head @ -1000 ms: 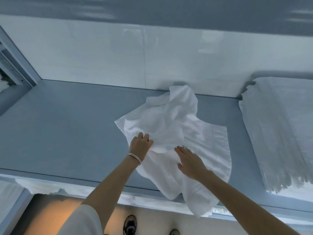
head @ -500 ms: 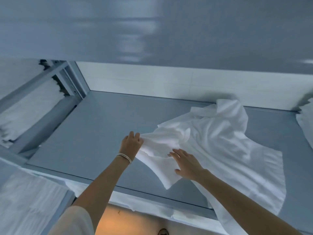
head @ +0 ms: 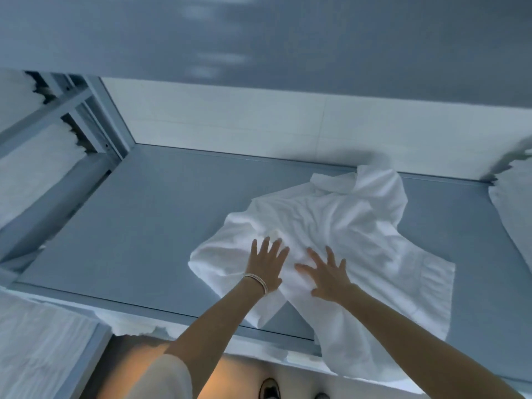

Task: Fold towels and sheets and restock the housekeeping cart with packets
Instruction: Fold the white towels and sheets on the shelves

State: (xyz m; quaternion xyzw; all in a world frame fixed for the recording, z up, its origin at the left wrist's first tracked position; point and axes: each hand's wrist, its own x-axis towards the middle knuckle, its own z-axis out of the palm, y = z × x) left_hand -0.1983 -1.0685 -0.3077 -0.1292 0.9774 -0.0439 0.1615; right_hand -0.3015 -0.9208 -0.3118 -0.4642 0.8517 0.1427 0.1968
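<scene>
Surface: grey shelf (head: 138, 226) of a metal rack, with a white wall behind it and another shelf overhead.

Task item: white towel (head: 345, 226), crumpled, lying on the right half of the shelf; its far part bunches up against the wall, and its near corner hangs over the front edge.

Left hand (head: 266, 263): fingers straight and spread, palm flat on the towel's left portion; it grasps nothing. A thin bracelet (head: 257, 280) sits at the wrist.

Right hand (head: 326, 273): likewise released, fingers splayed, pressing the cloth just beside the left hand.

Change: half a second ago the left hand pinched a raised fold of the towel, and the right hand rested on the cloth with fingers together. Now the fold is laid down toward the left, both palms lie flat, and the towel covers more of the shelf.

Meaning for the task: judged from this, the spreading stage is under way. The cloth is not yet smooth, since wrinkles cross its middle and the far end is heaped. A first fold seems to require further flattening.

Neighbouring stock: stacked white linens (head: 515, 214) at the right edge, well apart from the hands; more white stacks (head: 28, 174) fill the rack bay at the left.

Below: the toe of a dark shoe (head: 269, 388) on the floor.
</scene>
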